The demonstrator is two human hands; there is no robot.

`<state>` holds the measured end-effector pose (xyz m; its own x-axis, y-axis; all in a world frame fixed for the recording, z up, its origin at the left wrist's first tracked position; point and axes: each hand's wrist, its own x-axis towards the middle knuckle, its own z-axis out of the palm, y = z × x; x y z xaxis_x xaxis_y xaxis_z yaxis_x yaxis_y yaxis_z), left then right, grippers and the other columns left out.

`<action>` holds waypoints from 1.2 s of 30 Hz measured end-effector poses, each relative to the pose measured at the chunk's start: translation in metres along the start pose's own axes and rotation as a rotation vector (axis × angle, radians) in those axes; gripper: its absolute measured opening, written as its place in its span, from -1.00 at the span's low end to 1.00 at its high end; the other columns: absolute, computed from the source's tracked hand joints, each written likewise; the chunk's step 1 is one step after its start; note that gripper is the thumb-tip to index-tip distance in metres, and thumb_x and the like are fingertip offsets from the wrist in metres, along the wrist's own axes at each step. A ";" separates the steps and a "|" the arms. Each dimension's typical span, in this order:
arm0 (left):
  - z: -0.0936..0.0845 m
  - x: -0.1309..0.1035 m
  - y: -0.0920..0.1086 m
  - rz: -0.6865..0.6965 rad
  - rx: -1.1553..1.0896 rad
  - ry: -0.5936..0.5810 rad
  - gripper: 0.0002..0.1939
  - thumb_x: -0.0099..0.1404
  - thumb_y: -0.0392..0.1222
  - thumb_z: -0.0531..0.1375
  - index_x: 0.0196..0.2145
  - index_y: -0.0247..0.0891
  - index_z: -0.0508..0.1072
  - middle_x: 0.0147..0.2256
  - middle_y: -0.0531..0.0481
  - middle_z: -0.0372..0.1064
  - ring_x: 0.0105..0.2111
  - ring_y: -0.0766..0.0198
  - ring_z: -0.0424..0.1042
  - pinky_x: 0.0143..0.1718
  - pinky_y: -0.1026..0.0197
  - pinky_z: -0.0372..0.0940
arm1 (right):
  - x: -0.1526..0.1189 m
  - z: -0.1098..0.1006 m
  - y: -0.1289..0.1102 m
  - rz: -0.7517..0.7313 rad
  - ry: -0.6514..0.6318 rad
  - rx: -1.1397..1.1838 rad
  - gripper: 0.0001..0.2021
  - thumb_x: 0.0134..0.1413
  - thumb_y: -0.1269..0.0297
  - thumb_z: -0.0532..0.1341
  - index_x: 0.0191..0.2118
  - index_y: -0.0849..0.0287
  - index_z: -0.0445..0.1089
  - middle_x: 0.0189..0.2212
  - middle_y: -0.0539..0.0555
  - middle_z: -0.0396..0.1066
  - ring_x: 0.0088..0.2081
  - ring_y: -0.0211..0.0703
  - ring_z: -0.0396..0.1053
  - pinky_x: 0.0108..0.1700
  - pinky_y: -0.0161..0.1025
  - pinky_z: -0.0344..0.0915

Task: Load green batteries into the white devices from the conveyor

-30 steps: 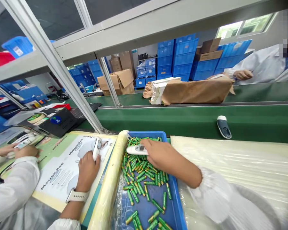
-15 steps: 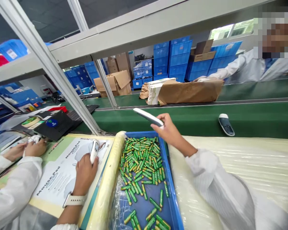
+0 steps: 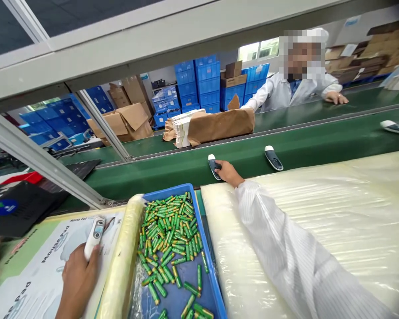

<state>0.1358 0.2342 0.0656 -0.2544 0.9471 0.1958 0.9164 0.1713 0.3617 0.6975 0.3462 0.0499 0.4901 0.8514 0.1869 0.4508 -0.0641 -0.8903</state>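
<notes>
In my left hand [image 3: 78, 274], above the printed mouse pad [image 3: 29, 270], is a white handheld device [image 3: 95, 235] with a small screen facing up. My right hand [image 3: 231, 173] reaches over to the green conveyor belt [image 3: 173, 166]. Its fingers grip a similar dark grey device [image 3: 214, 167] with a white tip, which rests on the belt. Between my arms stands a blue tray [image 3: 216, 279] with many loose green batteries [image 3: 171, 221], mostly heaped at its far end.
Two more grey-and-white devices [image 3: 273, 158] lie farther right on the belt. A metal post [image 3: 49, 164] and an overhead beam [image 3: 136, 42] frame the station. Plastic-wrapped padding [image 3: 319, 208] covers the right side. Across the belt, a person [image 3: 292, 88] stands by a brown-paper bundle [image 3: 221, 126].
My right hand has gone from holding its device raised beyond the tray to the belt, where the device now rests. The view has swung right. My left hand keeps its device.
</notes>
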 end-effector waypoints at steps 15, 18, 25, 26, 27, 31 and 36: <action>-0.063 -0.102 0.097 0.037 -0.642 -0.414 -0.33 0.30 0.38 0.22 0.18 -0.07 0.57 0.33 -0.08 0.43 0.40 -0.13 0.28 0.48 -0.18 0.14 | -0.177 0.045 -0.156 -1.120 -0.726 -0.089 -0.22 0.18 0.11 0.46 0.42 0.14 0.20 0.28 0.31 0.38 0.28 0.16 0.35 0.27 0.05 0.32; -0.064 -0.112 0.108 0.123 -0.618 -0.535 -0.39 0.30 0.40 0.22 0.10 -0.02 0.62 0.34 -0.03 0.41 0.49 -0.13 0.11 0.57 -0.27 -0.28 | -0.209 0.051 -0.155 -1.167 -0.923 -0.281 -0.65 0.24 0.43 0.31 0.12 0.13 0.45 -0.08 0.15 0.60 -0.06 0.04 0.55 0.01 -0.09 0.40; -0.053 -0.123 0.107 0.108 -0.727 -0.319 -0.48 0.52 0.32 -0.04 -0.07 -0.04 0.55 0.03 -0.06 0.56 0.20 0.03 0.42 0.40 -0.06 0.18 | -0.180 0.055 -0.166 -0.713 -0.165 0.158 -0.57 0.36 0.40 0.15 0.29 0.07 0.20 -0.02 0.13 0.49 -0.14 -0.07 0.49 -0.08 -0.17 0.43; -0.052 -0.124 0.109 0.117 -0.714 -0.317 -0.49 0.52 0.30 -0.03 -0.10 -0.05 0.55 -0.01 -0.05 0.56 0.16 0.04 0.44 0.37 -0.03 0.21 | -0.181 0.063 -0.166 -0.701 -0.138 0.107 -0.57 0.39 0.40 0.10 0.31 0.09 0.16 -0.06 0.13 0.47 -0.17 -0.07 0.48 -0.09 -0.16 0.43; -0.052 -0.124 0.110 0.124 -0.687 -0.315 -0.51 0.52 0.30 -0.01 -0.12 -0.05 0.55 -0.03 -0.05 0.56 0.15 0.04 0.44 0.35 -0.01 0.23 | -0.183 0.072 -0.165 -0.733 -0.189 0.008 -0.57 0.40 0.43 0.07 0.31 0.10 0.15 -0.08 0.14 0.45 -0.18 -0.06 0.48 -0.09 -0.15 0.43; -0.050 -0.125 0.112 0.171 -0.557 -0.299 -0.54 0.49 0.30 0.05 -0.09 -0.04 0.58 0.00 -0.07 0.57 0.18 0.00 0.44 0.30 -0.01 0.30 | -0.185 0.085 -0.154 -0.856 -0.523 -0.354 -0.52 0.37 0.48 0.06 0.34 0.11 0.15 0.07 0.22 0.41 -0.20 -0.04 0.50 -0.16 -0.15 0.43; -0.047 -0.123 0.106 0.201 -0.520 -0.278 -0.54 0.49 0.28 0.06 -0.06 -0.04 0.60 0.01 -0.09 0.57 0.19 -0.02 0.45 0.30 -0.04 0.33 | -0.139 0.055 -0.138 -0.646 -0.286 0.223 -0.62 0.20 0.32 0.28 0.09 0.11 0.21 0.13 0.24 0.32 -0.05 -0.03 0.45 -0.02 -0.09 0.45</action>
<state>0.2500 0.1232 0.1227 0.0619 0.9943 0.0867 0.6497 -0.1061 0.7528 0.5257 0.2654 0.1237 -0.0488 0.7876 0.6142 0.4062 0.5775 -0.7082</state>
